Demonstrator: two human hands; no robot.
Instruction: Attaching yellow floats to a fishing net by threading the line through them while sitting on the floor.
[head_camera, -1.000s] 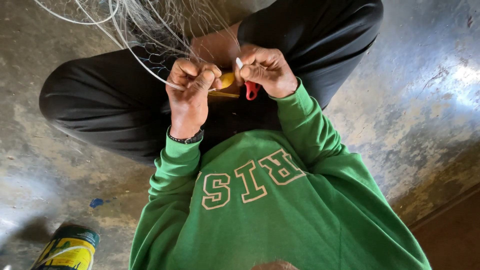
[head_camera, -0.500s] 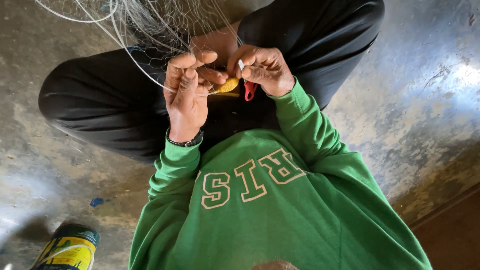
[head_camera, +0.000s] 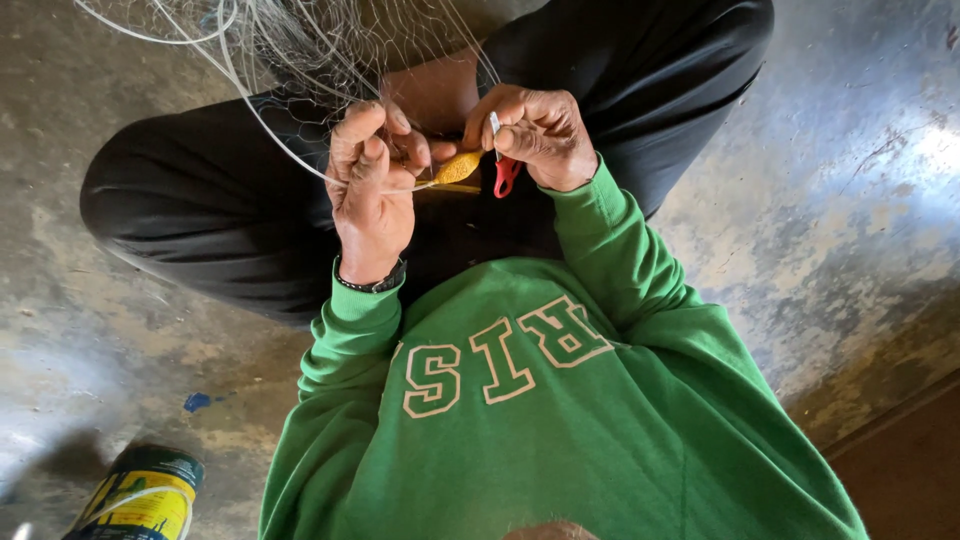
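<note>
I am seeing the net (head_camera: 300, 45) and its white cords (head_camera: 260, 130) crowding the space above my left hand (head_camera: 372, 190); bent black-trousered knees (head_camera: 200, 200) are hemming both sides. Bare floor (head_camera: 850, 200) is lying open rightward.

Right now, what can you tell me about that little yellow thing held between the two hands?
The yellow thing is a small, spindle-shaped piece, tapered at both ends, looking like plastic or wood wound with pale line. It lies roughly level, tilted slightly up to the right, above the black trousers. The left hand pinches its left end with the thin white line; the right hand, which also holds a small red-handled tool, is at its right end.
</note>
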